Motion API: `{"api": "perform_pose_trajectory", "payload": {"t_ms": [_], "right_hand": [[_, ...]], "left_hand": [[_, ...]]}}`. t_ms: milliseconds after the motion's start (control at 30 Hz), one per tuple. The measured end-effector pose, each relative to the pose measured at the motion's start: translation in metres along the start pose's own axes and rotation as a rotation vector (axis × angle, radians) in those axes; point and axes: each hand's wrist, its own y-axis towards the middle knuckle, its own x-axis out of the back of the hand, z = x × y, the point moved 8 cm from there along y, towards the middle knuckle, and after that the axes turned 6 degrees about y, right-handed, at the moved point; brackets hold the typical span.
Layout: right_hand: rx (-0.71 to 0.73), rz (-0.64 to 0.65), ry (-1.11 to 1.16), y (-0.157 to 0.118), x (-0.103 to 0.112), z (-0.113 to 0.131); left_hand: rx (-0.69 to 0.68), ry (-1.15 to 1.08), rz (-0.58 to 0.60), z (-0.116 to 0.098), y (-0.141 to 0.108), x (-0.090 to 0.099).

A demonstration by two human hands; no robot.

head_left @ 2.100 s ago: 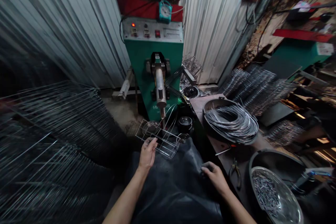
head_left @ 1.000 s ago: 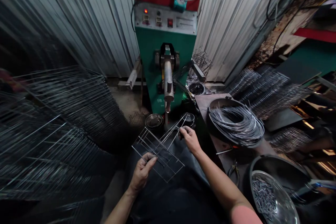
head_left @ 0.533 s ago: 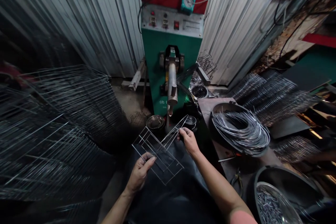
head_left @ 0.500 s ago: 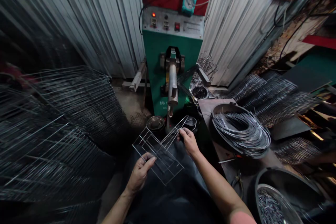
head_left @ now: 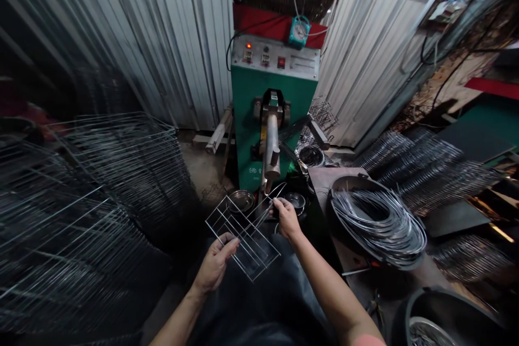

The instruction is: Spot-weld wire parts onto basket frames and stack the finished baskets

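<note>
The left hand (head_left: 214, 263) grasps the near edge of a flat wire rack (head_left: 242, 239), held just before the welder (head_left: 253, 135), its long axis running from upper left to lower right. The right hand (head_left: 287, 220) pinches a wire fork (head_left: 268, 212), its prongs pointing up and right, across the rack's far corner.

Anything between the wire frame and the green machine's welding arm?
Nothing visible: the wire frame ends close under the welding arm, and a steel bowl sits to the left, clear of that gap.
</note>
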Motion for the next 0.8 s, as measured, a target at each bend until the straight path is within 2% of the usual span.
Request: {"api": "perform_pose_trajectory", "payload": {"t_ms": [267,367,467,633,700,800], "right_hand": [[-0.048,-0.036,0.005,0.011,-0.004,0.0],[-0.087,-0.037,-0.02,0.008,0.0,0.001],[-0.083,0.021,-0.178,-0.018,0.012,0.007],[-0.031,0.229,-0.528,-0.094,0.023,0.005],[-0.02,0.236,-0.561,-0.111,0.022,0.001],[0.018,0.18,-0.555,-0.114,0.02,0.001]], "left_hand": [[0.045,-0.042,-0.031,-0.015,0.004,-0.003],[0.016,-0.048,-0.058,-0.016,0.002,-0.003],[-0.054,-0.027,-0.095,-0.015,-0.002,-0.005],[-0.099,-0.031,-0.146,-0.007,-0.008,-0.008],[-0.099,-0.067,-0.164,-0.005,-0.009,-0.008],[-0.088,-0.112,-0.187,-0.003,-0.008,-0.007]]}}
